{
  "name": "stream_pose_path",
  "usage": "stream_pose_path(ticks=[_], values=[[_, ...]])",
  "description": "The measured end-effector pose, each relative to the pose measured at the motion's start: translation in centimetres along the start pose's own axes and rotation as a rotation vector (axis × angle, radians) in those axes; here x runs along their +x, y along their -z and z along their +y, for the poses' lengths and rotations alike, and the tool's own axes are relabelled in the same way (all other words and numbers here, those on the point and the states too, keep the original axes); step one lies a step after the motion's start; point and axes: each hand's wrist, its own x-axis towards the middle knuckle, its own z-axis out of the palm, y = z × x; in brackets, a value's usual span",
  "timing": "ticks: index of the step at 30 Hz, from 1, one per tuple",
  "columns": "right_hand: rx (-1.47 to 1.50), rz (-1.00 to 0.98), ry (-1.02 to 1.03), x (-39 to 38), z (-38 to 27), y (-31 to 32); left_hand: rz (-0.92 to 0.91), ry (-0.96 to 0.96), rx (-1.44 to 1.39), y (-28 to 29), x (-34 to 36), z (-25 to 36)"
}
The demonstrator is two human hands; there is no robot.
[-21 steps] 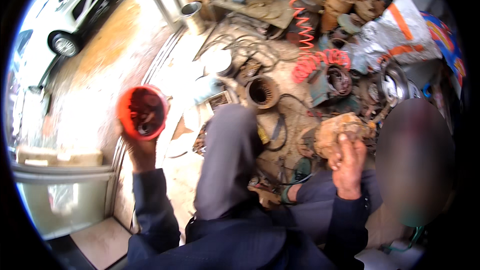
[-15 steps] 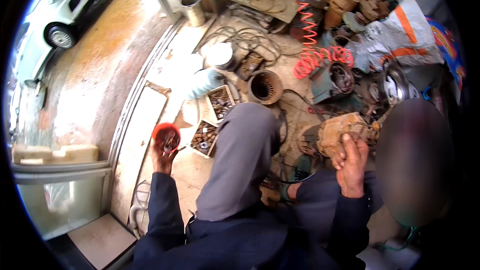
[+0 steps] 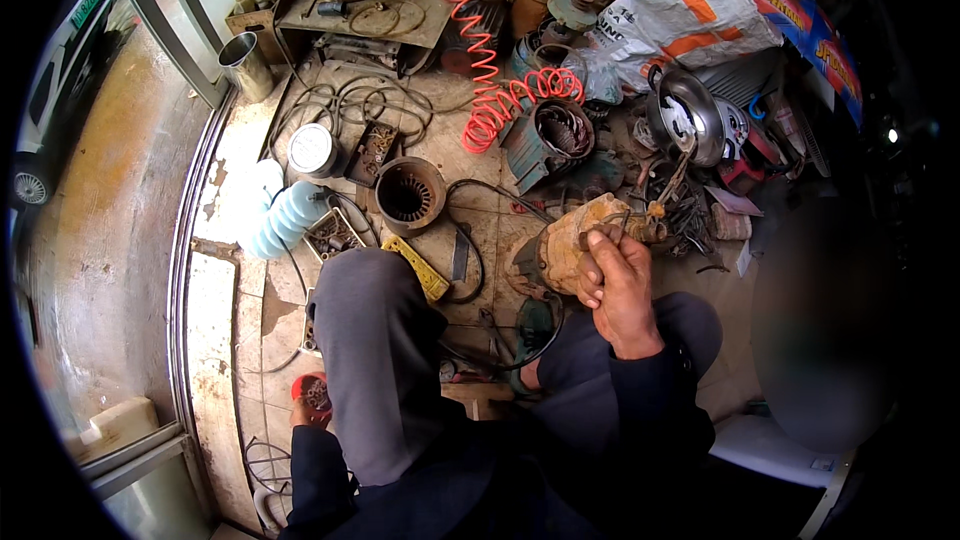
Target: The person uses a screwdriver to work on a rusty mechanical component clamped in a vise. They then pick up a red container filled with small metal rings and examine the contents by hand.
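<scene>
Beside my left knee, my left hand [image 3: 300, 411] grips a small red bowl [image 3: 323, 380] by its side. Small dark brown pieces lie in the bowl, and my leg hides part of the hand. My right hand [image 3: 625, 295] is closed, thumb and forefinger pinched at a small dark piece too small to name. It is in front of a rusty yellow-orange machine casing [image 3: 568, 248], which stands on the floor near my right foot. From this angle I cannot tell whether the fingers touch the casing.
A round motor housing [image 3: 437, 183], a yellow box [image 3: 420, 268] and a tray of small parts [image 3: 333, 232] lie ahead. Beyond are a green motor [image 3: 525, 162], a coiled red hose [image 3: 487, 112] and a metal bowl [image 3: 712, 118]. Black cables cross the tiles.
The view has swung to the right. My left hand has brought the red bowl lower and closer to my left leg. The right hand has risen in front of the casing, still closed.
</scene>
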Motion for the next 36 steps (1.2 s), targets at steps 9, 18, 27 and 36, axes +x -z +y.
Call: stream_pose_path(ticks=[9, 18, 27, 36], values=[[-0.037, -0.269, -0.178, -0.9, 1.1, -1.0, -0.222, -1.061, -0.028, -13.3, -27.2, 22.1], [-0.135, -0.300, -0.075, -1.6, 1.7, -0.2, -0.947, -1.047, 0.415, -32.8, -46.0, 15.8], [0.109, -0.247, -0.247, -1.3, 1.5, 0.7, -1.124, -0.539, 0.183, -35.7, -41.7, 10.1], [0.300, -0.233, -0.202, -0.6, 2.2, 1.5, -1.030, -0.525, 0.022, -35.9, -41.1, 10.0]])
